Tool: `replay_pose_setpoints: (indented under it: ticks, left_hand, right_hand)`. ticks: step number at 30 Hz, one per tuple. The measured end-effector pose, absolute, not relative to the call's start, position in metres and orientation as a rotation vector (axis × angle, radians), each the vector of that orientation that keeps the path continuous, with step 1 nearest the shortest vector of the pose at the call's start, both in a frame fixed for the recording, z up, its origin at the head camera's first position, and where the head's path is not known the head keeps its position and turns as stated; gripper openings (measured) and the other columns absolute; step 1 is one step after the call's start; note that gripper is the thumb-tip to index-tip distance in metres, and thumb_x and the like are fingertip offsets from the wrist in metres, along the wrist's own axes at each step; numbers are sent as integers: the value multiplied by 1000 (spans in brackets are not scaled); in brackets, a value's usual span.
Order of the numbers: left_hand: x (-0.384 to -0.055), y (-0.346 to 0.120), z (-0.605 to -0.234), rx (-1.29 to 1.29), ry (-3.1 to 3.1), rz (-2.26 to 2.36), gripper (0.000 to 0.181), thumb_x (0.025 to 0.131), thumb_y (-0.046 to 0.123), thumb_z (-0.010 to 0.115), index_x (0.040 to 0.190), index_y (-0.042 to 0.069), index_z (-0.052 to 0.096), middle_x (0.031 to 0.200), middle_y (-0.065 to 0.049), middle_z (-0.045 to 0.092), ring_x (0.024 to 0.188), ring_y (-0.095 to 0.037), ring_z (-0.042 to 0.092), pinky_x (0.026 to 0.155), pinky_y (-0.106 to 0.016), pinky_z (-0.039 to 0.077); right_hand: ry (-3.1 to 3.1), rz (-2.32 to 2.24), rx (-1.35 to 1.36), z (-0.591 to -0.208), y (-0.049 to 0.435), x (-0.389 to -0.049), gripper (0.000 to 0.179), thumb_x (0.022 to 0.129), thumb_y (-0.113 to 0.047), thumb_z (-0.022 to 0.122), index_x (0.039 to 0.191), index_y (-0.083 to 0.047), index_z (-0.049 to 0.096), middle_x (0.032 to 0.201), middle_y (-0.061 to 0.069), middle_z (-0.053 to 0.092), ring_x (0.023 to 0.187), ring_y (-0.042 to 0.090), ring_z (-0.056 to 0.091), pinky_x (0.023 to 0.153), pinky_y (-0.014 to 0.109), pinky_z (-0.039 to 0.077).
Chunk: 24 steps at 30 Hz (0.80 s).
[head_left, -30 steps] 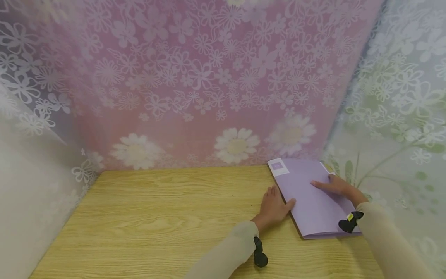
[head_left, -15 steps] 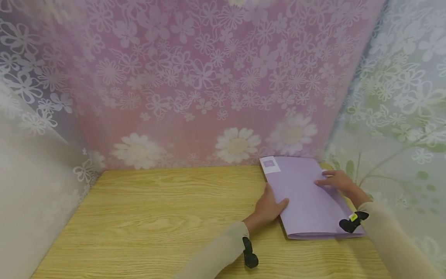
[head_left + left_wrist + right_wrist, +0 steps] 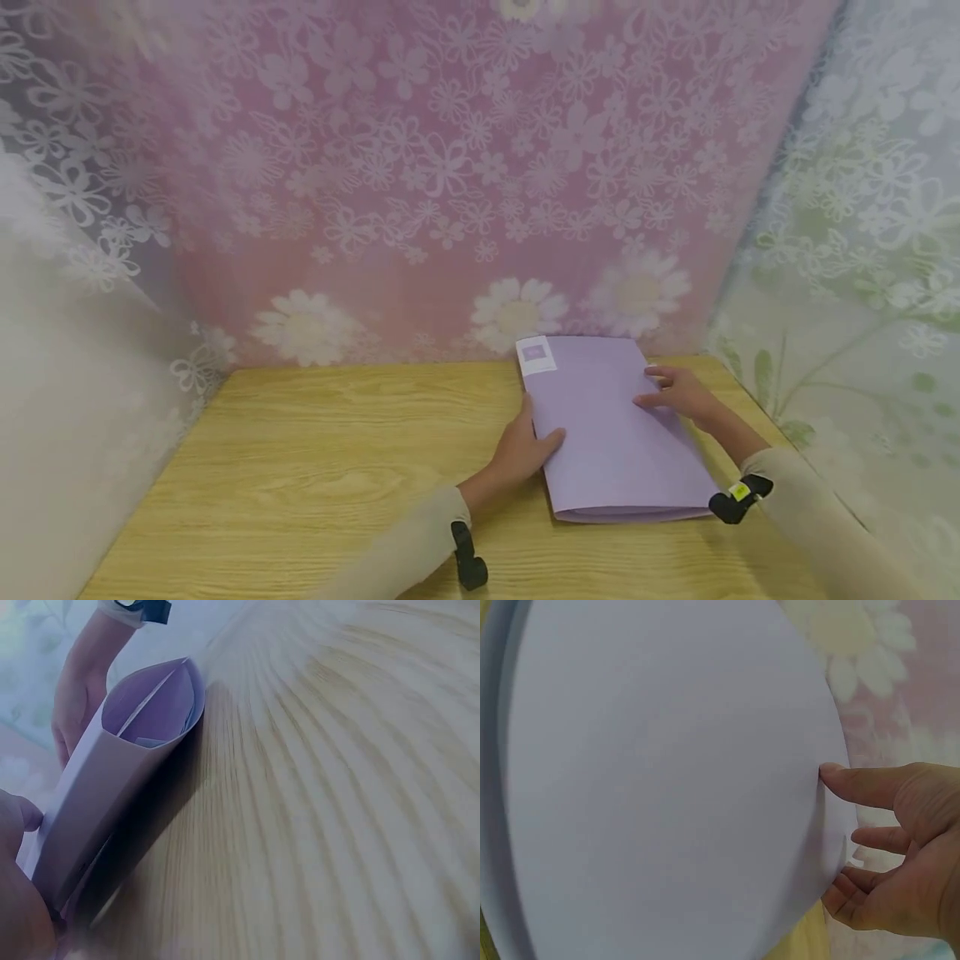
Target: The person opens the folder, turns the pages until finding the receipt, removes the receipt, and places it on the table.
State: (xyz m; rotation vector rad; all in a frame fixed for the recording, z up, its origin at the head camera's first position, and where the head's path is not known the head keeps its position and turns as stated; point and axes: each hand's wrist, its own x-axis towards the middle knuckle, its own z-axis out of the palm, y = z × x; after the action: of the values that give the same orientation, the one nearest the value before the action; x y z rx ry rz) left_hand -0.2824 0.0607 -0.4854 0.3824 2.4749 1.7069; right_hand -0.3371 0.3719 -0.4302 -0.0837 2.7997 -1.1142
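A light purple folder [image 3: 611, 433] with a white label [image 3: 536, 356] at its far left corner lies on the wooden table. My left hand [image 3: 521, 446] grips its left edge, thumb over the cover, the other fingers hidden beneath. At the opposite edge my right hand [image 3: 678, 392] holds the folder with the thumb on the cover and the fingers at the border. In the left wrist view the folder's [image 3: 97, 787] near end gapes, with sheets inside. The right wrist view has the right hand's thumb [image 3: 855, 784] pressing the cover beside the edge.
The wood-grain table [image 3: 337, 450] extends to the left of the folder. A pink flowered curtain [image 3: 405, 275] backs the table, close to the folder's far end. A pale flowered sheet [image 3: 862, 400] hangs along the right side.
The folder has slid left across the table, with both hands moving along with it. My left hand now grips its left edge, and the right thumb has shifted closer to the right edge.
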Motion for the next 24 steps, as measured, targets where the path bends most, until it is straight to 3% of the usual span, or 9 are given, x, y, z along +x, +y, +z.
replay_pose_setpoints:
  ticks: [14,24]
  left_hand:
    - [-269,-61,-471,248,2591,1644,91,100,38,63,163,0,11,168,-21,22,154,-38,28,122,-53,30]
    - [-261,-118,-477,167,2644,1570,92,98,37,68,161,-4,15,166,-23,25,151,-40,34,119,-54,36]
  right_hand:
    - [2712,-1285,-281,-435,258,-333,75,87,-18,82,148,8,46,148,41,43,131,54,51,102,56,51]
    - [2689,-1388,-339,-456,213,-332,66,84,-14,84,142,4,56,141,33,55,123,46,58,98,50,54]
